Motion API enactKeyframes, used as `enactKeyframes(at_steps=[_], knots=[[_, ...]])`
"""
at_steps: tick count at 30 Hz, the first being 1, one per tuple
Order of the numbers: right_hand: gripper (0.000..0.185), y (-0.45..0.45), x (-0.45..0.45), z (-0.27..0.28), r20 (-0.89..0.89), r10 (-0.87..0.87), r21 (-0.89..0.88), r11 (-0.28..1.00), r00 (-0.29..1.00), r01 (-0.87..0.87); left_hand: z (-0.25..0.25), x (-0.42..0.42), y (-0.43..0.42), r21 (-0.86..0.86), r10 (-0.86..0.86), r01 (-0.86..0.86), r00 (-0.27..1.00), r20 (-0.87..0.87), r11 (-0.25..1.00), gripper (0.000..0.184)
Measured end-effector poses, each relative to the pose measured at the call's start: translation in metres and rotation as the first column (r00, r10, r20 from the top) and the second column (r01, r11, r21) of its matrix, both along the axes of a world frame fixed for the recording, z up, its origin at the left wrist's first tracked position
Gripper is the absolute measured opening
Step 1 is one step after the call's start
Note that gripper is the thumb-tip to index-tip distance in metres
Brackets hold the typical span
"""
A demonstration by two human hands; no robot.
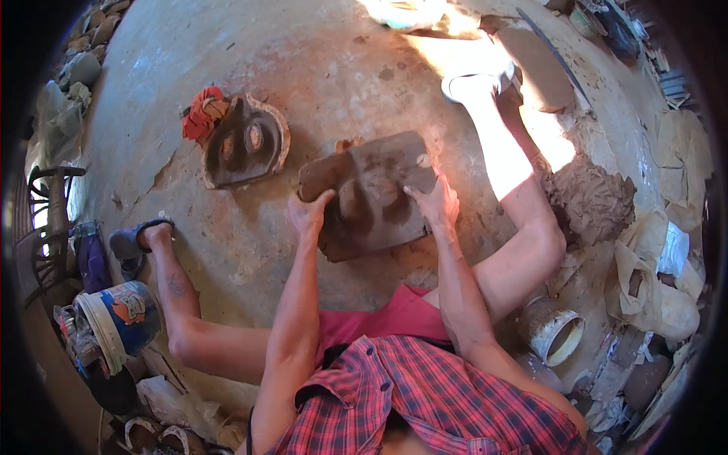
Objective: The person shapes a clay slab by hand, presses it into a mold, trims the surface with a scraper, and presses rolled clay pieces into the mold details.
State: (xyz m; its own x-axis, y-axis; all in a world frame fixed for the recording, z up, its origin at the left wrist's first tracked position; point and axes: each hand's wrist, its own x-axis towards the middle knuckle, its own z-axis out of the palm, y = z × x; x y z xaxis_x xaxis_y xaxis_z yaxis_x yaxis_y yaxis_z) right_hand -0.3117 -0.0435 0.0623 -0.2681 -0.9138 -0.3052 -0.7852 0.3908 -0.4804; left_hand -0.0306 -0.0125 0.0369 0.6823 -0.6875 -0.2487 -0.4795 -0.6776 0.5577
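A dark brown slab of wet clay (379,231) lies in front of me, with two rounded hollows pressed into its middle. My left hand (309,212) grips the slab's left edge, thumb on top. On the right edge, my right hand (437,202) holds it the same way, thumb on the face and fingers at the side. A small orange-brown piece (349,143) pokes out behind the slab's far edge; what lies beneath the slab is hidden. Farther left on the floor is a clay-lined mould (282,144) with a pale rim, a crumpled red cloth (203,115) touching it.
A lump of soft clay (595,201) sits to the right, beyond my bent leg. A flat clay slab (537,68) lies at the far right. A white-and-blue bucket (121,318) stands at left; a clay-smeared pot (552,334) lies tipped at right, near plastic sheets (652,292).
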Motion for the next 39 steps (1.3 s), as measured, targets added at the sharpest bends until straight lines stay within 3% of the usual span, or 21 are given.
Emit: enactKeyframes(at_steps=[4, 7, 10, 12, 15, 18, 20, 23, 28, 30, 32, 36, 39], knots=[[0.095, -0.007, 0.001, 0.004, 0.041, -0.036, 0.088, 0.996, 0.999, 0.032, 0.008, -0.004, -0.005, 0.128, -0.009, 0.013, 0.999, -0.033, 0.992, 0.085], [0.095, -0.007, 0.0, -0.004, 0.037, -0.021, 0.082, 0.996, 0.999, 0.018, 0.005, -0.004, -0.004, -0.037, -0.033, 0.035, 0.998, 0.056, 0.999, 0.097], [0.09, -0.011, -0.002, -0.006, 0.015, -0.004, 0.009, 1.0, 1.0, 0.004, 0.002, -0.005, -0.006, -0.073, -0.008, 0.01, 0.999, 0.035, 0.997, 0.103], [0.086, -0.004, 0.002, -0.006, 0.008, 0.005, -0.038, 0.999, 1.0, -0.005, -0.002, -0.005, -0.006, -0.023, -0.011, 0.011, 1.0, 0.023, 1.0, 0.104], [0.087, -0.012, 0.0, 0.01, -0.036, 0.016, 0.075, 0.997, 0.999, -0.013, 0.008, -0.011, -0.01, 0.036, -0.004, 0.004, 1.0, 0.001, 0.999, 0.105], [0.086, -0.024, 0.006, 0.021, -0.05, 0.03, -0.006, 1.0, 0.998, -0.03, 0.013, -0.006, -0.016, -0.003, -0.016, 0.016, 1.0, -0.003, 1.0, 0.105], [0.089, -0.035, 0.006, 0.009, 0.017, 0.162, -0.155, 0.975, 0.987, -0.157, 0.003, -0.006, -0.015, -0.036, -0.032, 0.031, 0.999, -0.023, 0.999, 0.105], [0.097, -0.044, 0.013, 0.007, 0.033, 0.094, 0.001, 0.996, 0.995, -0.094, 0.009, -0.006, -0.017, 0.027, -0.006, 0.008, 0.998, -0.063, 1.0, 0.107], [0.097, -0.042, 0.011, 0.014, 0.025, 0.137, -0.122, 0.984, 0.99, -0.133, 0.006, -0.004, -0.016, -0.053, -0.017, 0.016, 1.0, -0.021, 0.998, 0.108], [0.097, -0.051, 0.011, 0.016, 0.032, 0.191, -0.118, 0.975, 0.981, -0.186, 0.009, -0.007, -0.02, -0.052, 0.012, -0.013, 1.0, -0.021, 0.999, 0.107], [0.1, -0.054, 0.02, 0.011, -0.049, 0.133, -0.011, 0.991, 0.99, -0.134, 0.026, -0.01, -0.02, 0.063, 0.041, -0.039, 0.999, -0.02, 0.997, 0.109], [0.107, -0.049, 0.031, 0.009, -0.224, 0.073, -0.058, 0.994, 0.972, -0.088, 0.032, -0.014, -0.026, 0.141, 0.041, -0.038, 0.999, -0.02, 0.989, 0.112], [0.115, -0.052, 0.032, 0.021, -0.154, 0.105, -0.007, 0.994, 0.982, -0.108, 0.02, -0.009, -0.024, 0.107, 0.038, -0.035, 0.999, -0.027, 0.994, 0.115]])
